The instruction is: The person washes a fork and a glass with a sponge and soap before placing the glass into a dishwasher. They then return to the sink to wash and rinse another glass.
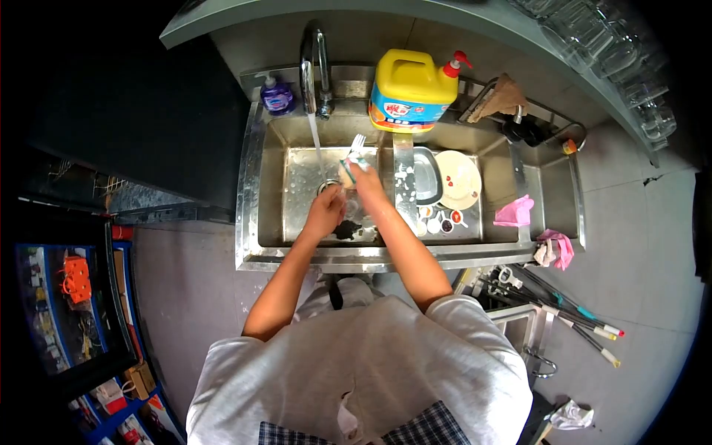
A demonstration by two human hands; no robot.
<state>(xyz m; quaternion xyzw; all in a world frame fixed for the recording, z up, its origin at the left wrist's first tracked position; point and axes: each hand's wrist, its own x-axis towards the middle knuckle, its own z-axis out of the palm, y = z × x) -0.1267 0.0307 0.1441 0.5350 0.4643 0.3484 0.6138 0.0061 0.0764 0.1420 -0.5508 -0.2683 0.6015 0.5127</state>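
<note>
My right hand [368,185] is closed around a sponge [347,173] with a whitish and green surface, over the left sink basin. A fork [357,144] sticks out beyond the sponge, tines pointing away from me. Its handle is hidden, but it lines up with my left hand [326,211], which is curled shut just below and to the left of the sponge. Water runs from the faucet [308,67] in a thin stream, falling left of the fork. A dark patch [346,229] lies on the basin floor near my left hand.
The middle basin holds a cream plate [460,180] with red bits, a grey-rimmed tray [425,176] and several small spoons [447,225]. Behind stand a yellow detergent jug [412,93] and a purple soap bottle [277,97]. Pink cloth [515,212] hangs on the right divider. A shelf [475,13] overhangs.
</note>
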